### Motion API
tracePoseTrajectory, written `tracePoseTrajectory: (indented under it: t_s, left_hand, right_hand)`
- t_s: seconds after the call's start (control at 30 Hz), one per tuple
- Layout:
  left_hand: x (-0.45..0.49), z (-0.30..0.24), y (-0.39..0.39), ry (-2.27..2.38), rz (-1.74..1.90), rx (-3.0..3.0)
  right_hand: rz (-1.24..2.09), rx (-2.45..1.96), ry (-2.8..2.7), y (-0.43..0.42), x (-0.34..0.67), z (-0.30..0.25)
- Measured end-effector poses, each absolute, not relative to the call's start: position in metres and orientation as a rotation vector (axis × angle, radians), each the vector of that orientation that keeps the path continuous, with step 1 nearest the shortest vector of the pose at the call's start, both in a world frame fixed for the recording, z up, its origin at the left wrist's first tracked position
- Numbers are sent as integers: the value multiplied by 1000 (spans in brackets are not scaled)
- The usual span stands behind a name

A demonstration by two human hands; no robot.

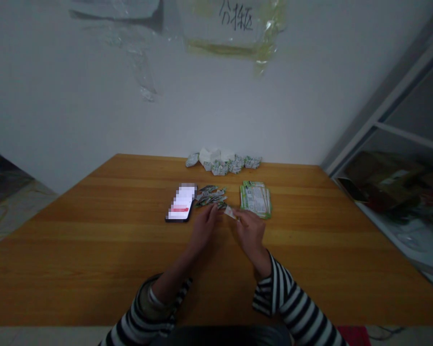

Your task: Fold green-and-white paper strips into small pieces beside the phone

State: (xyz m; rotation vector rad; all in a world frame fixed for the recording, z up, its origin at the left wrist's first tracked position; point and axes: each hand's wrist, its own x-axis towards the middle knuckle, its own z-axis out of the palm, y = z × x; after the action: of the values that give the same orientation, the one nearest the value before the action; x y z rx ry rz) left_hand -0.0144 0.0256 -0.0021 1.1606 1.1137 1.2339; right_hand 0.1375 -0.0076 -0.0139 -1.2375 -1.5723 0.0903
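My right hand (250,228) is closed in a pinch on a small whitish paper piece (230,212), whose exact kind I cannot make out. My left hand (204,227) is closed beside it, with its fingertips at the near edge of a pile of small green-and-white printed packets (211,196). Whatever its fingers grip is too small to name. Just beyond my right hand lies a stack of green-edged printed cards or flat packs (255,198). A phone (182,204) with a lit screen lies left of the packet pile.
Crumpled white-and-green printed bundles (220,166) sit in a row along the wall side of the wooden table (94,240). A handwritten paper sign (234,21) is taped to the wall. Shelving with a cardboard box (382,170) stands at the right.
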Motion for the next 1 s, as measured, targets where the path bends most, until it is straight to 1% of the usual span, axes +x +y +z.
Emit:
tracePoseTrajectory:
  t_s: [0.07, 0.13, 0.27, 0.4, 0.6, 0.7, 0.83, 1.0]
  left_hand:
    - [-15, 0, 26, 1102, 1095, 1086]
    - [-17, 1, 26, 1016, 981, 1027]
    - [-26, -2, 28, 931, 985, 1062]
    - [-33, -5, 32, 963, 912, 1122]
    - [-26, -5, 32, 857, 948, 1130]
    - [-23, -2, 29, 861, 946, 1165]
    - [-22, 3, 27, 897, 936, 1163]
    - [-24, 1, 28, 933, 894, 1212]
  right_hand:
    - [-56, -1221, -1693, -6, 145, -16]
    - [-116, -1180, -1800, -4, 148, -16]
    - [-37, -1019, -1968, 1, 149, -8]
    - [241, -953, -1902, 7, 150, -4]
    - [805, -1137, -1343, 12, 136, -23]
    - [923, -1174, -1185, 12, 130, -28]
    - [925, -1173, -1138, 12, 130, -25]
    - [796, -1223, -1192, 11, 132, -22]
